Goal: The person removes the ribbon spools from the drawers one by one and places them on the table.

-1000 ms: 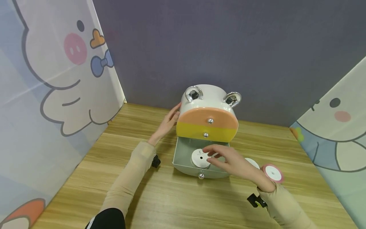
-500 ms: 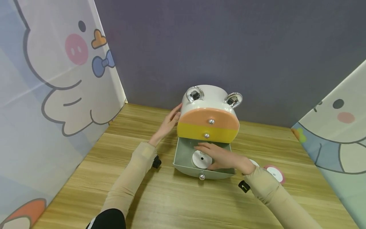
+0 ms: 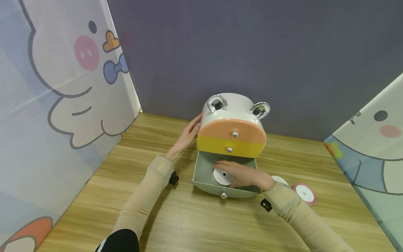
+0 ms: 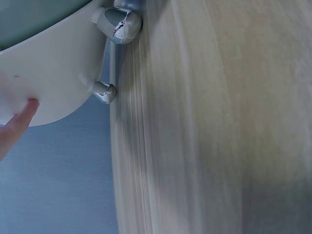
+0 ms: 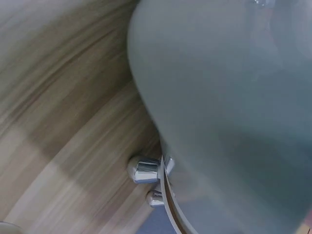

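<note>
A small frog-shaped cabinet (image 3: 228, 100), white with orange and yellow drawer fronts, stands on the table with its grey-green bottom drawer (image 3: 209, 189) pulled out. Inside that drawer lies a white ribbon spool (image 3: 222, 179). My right hand (image 3: 244, 174) reaches in from the right, fingers curled over the spool's far edge and thumb at its near right edge. My left hand (image 3: 186, 136) rests on the cabinet's left side with fingers extended; one finger (image 4: 22, 119) touches the white shell in the left wrist view. In the right wrist view, the drawer front (image 5: 209, 92) hides the spool.
On the table right of the drawer are a white spool (image 3: 279, 180), partly behind my right arm, and a pink-rimmed spool (image 3: 304, 193). Chrome feet (image 4: 104, 91) support the cabinet. A dark backdrop (image 3: 195, 52) and printed side panels enclose the wooden table (image 3: 201, 224).
My right hand has moved left and down into the drawer, and its fingers have closed around the spool. My left hand stays on the cabinet. The view has shifted slightly.
</note>
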A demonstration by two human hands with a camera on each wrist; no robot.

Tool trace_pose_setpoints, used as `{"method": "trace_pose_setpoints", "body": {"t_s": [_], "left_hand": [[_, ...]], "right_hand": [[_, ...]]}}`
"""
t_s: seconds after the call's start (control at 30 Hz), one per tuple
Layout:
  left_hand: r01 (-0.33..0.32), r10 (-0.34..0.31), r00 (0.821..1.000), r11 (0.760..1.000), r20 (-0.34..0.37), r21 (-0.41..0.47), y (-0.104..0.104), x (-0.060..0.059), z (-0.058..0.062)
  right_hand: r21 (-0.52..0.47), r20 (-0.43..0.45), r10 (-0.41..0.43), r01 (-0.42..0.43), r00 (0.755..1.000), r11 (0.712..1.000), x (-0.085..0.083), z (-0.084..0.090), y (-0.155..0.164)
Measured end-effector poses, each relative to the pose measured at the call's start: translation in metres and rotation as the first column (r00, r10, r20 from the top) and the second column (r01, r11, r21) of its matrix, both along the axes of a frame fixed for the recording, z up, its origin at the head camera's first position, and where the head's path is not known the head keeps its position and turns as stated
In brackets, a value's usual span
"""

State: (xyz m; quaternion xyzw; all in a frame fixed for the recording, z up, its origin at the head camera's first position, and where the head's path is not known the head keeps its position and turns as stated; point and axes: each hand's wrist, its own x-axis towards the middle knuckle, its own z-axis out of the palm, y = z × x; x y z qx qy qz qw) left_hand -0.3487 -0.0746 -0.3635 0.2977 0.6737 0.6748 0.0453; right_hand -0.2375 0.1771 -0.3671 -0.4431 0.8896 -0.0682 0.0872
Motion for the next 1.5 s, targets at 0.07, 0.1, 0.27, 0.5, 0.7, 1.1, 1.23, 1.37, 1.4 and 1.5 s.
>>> {"method": "trace_pose_setpoints", "body": {"t_s": [0.07, 0.1, 0.27, 0.5, 0.7, 1.1, 1.23, 1.37, 1.4, 1.5], "left_hand": [[-0.001, 0.001, 1.0, 1.0, 0.002, 0.003, 0.001, -0.001, 0.0], [-0.001, 0.001, 1.0, 1.0, 0.004, 0.003, 0.002, -0.003, -0.003], [0.004, -0.004, 1.0, 1.0, 0.0, 0.008, 0.006, -0.015, -0.016], [-0.011, 0.011, 0.999, 1.0, -0.031, 0.004, 0.008, -0.019, -0.023], [-0.012, 0.013, 0.999, 1.0, -0.033, 0.015, 0.008, -0.018, -0.023], [-0.017, 0.017, 1.0, 1.0, 0.013, 0.006, 0.006, -0.016, -0.02], [-0.005, 0.004, 1.0, 1.0, 0.027, 0.003, 0.002, -0.008, -0.009], [-0.002, 0.002, 1.0, 1.0, 0.017, -0.013, 0.0, 0.0, 0.0], [-0.003, 0.004, 1.0, 1.0, 0.014, -0.017, 0.0, 0.001, 0.001], [0.0, 0.001, 1.0, 1.0, 0.009, -0.017, 0.0, 0.002, 0.002]], "right_hand": [[-0.001, -0.012, 0.001, -0.001, 1.0, 1.0, 0.0, -0.001, 0.0], [-0.003, -0.016, 0.0, 0.0, 1.0, 1.0, 0.0, -0.001, -0.001], [-0.008, -0.037, -0.014, 0.014, 0.999, 1.0, 0.002, -0.001, 0.0], [-0.03, -0.109, -0.017, 0.014, 0.994, 0.999, 0.007, 0.002, 0.003], [-0.059, -0.162, -0.041, 0.032, 0.986, 0.998, 0.016, 0.017, 0.007], [-0.168, -0.216, -0.136, 0.1, 0.967, 0.981, 0.05, 0.066, 0.029], [-0.188, -0.269, -0.161, 0.112, 0.949, 0.976, 0.063, 0.079, 0.041], [-0.188, -0.324, -0.216, 0.161, 0.921, 0.969, 0.078, 0.087, 0.056], [-0.19, -0.326, -0.24, 0.186, 0.914, 0.964, 0.082, 0.089, 0.061], [-0.192, -0.34, -0.305, 0.252, 0.89, 0.949, 0.093, 0.091, 0.075]]}}
